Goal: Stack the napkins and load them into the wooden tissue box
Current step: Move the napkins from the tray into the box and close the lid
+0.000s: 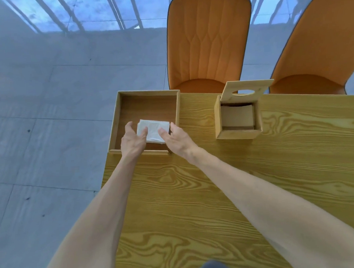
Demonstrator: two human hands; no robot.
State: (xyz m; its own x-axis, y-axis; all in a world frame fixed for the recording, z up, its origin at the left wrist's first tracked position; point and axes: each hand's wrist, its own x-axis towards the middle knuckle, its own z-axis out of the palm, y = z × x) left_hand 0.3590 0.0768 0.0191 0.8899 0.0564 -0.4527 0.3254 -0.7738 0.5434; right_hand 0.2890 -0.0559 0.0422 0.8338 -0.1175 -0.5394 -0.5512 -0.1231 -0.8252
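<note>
A small stack of white napkins lies in the near right part of a shallow wooden tray at the table's left corner. My left hand reaches over the tray's near wall, fingers spread, thumb resting on the stack's left side. My right hand comes in from the right with its thumb on the stack's right side. Neither hand has closed around the stack. The wooden tissue box stands to the right with its lid, which has an oval hole, hinged up. Inside it I see only a pale bottom.
The wood-grain table stretches toward me and to the right. Its left edge runs just beside the tray, with grey floor tiles below. Two orange chairs stand behind the far edge.
</note>
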